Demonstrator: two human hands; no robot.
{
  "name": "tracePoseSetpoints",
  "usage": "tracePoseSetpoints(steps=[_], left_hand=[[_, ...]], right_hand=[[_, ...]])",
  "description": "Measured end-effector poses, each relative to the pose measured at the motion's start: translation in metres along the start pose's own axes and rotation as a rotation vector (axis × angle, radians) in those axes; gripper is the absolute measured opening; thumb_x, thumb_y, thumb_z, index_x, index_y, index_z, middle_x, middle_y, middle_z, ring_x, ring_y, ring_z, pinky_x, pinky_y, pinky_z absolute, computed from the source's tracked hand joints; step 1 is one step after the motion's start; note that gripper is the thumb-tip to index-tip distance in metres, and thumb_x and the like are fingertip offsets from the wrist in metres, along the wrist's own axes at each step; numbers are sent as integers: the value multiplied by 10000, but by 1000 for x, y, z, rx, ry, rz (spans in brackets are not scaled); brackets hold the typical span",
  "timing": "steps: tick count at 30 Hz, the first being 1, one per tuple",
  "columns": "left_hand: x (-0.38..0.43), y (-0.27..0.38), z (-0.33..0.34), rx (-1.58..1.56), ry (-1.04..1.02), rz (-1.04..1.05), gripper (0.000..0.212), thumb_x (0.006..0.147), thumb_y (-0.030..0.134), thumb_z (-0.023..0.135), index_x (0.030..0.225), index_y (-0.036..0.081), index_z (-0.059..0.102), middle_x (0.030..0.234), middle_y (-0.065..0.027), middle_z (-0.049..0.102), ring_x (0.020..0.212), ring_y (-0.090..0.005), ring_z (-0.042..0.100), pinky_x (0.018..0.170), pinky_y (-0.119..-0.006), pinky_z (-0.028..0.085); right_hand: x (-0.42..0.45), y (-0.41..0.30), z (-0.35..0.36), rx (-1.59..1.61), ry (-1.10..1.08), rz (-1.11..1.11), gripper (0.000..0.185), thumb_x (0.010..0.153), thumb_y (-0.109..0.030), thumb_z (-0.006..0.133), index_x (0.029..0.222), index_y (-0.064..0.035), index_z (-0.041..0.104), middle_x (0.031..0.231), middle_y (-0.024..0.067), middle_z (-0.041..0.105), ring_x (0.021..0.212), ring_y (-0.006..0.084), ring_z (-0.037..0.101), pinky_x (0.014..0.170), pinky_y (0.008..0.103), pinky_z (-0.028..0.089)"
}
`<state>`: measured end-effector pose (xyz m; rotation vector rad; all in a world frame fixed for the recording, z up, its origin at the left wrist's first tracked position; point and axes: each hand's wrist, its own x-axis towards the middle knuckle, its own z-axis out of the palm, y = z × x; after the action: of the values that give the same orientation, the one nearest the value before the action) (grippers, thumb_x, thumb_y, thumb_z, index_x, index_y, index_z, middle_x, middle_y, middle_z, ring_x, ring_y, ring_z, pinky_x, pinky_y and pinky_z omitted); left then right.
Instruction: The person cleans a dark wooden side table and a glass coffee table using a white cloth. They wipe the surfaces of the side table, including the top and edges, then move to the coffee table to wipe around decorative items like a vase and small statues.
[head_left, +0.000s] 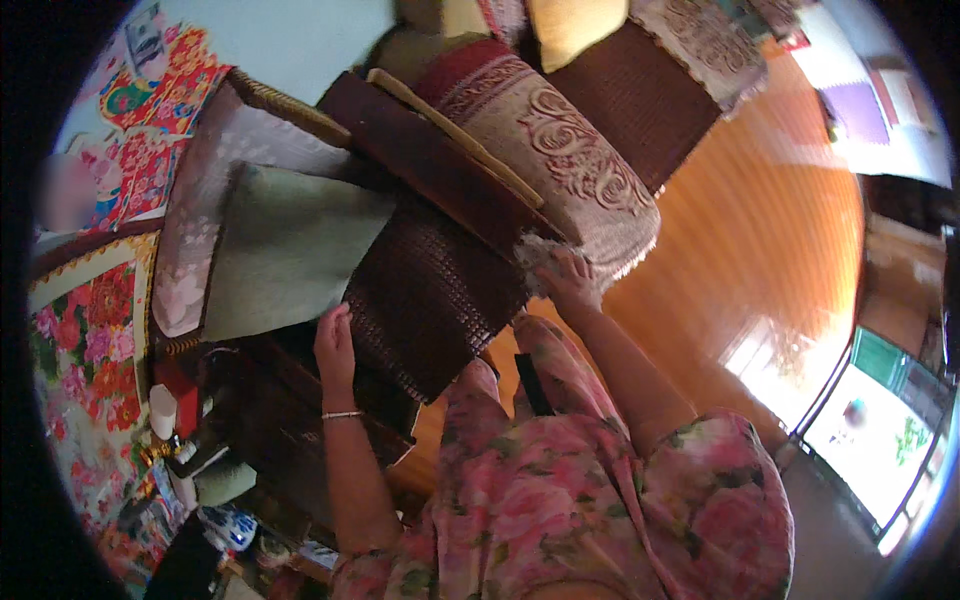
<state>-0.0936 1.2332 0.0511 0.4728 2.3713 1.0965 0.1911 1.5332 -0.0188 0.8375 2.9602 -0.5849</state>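
My left hand (335, 341), with a thin bracelet at the wrist, is beside the lower corner of a pale green cushion (292, 247); whether its fingers grip anything is unclear. My right hand (571, 277) rests against a greyish crumpled cloth (534, 259) at the near end of a dark wooden armrest (442, 161). Whether the fingers are closed on the cloth cannot be made out. Between the hands lies a dark brown woven seat mat (431, 292). Beyond the armrest is a seat cover with scroll patterns (570, 150).
A dark wooden cabinet (277, 420) with small objects beside it stands at the lower left. A yellow cushion (574, 30) and another brown mat (637, 97) are at the top. Wooden floor (720, 262) shows on the right. A person appears small, beyond the doorway.
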Motion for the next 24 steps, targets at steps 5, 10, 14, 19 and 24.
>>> tracePoseSetpoints(steps=[5,10,14,19,24], left_hand=[[68,68,9,114,143,161,169,923,85,542,1073,32,599,1062,-113,613,964,-217,595,816,-303,479],[117,102,-14,357,378,487,187,893,45,539,1073,34,590,1090,-125,603,1009,-310,576,880,-370,459],[180,126,-44,600,447,731,198,885,61,554,1079,46,596,1100,-136,600,1014,-326,566,885,-397,448],[246,134,-103,581,700,620,223,928,147,516,1071,-4,595,1045,-181,606,968,-327,564,863,-390,443],[296,92,-140,712,895,455,174,911,180,538,954,28,610,908,-181,621,881,-351,571,791,-418,456]], right_hand=[[23,32,33,114,-63,22,410,653,-186,718,1053,-234,644,1279,68,475,1185,344,419,948,476,359],[83,3,-28,28,-55,-349,434,627,-203,726,1052,-196,640,1276,61,500,1217,340,390,968,503,317],[117,-3,-30,-9,-43,-421,442,657,-197,707,1090,-182,621,1317,64,464,1211,359,390,1003,516,296],[104,-2,-25,-23,-351,-341,542,719,-141,652,1237,-245,531,1417,62,355,1260,387,331,1049,539,263],[150,-11,-8,-64,-345,-466,633,711,-107,646,1301,-274,487,1445,54,322,1297,392,285,1052,553,265]])
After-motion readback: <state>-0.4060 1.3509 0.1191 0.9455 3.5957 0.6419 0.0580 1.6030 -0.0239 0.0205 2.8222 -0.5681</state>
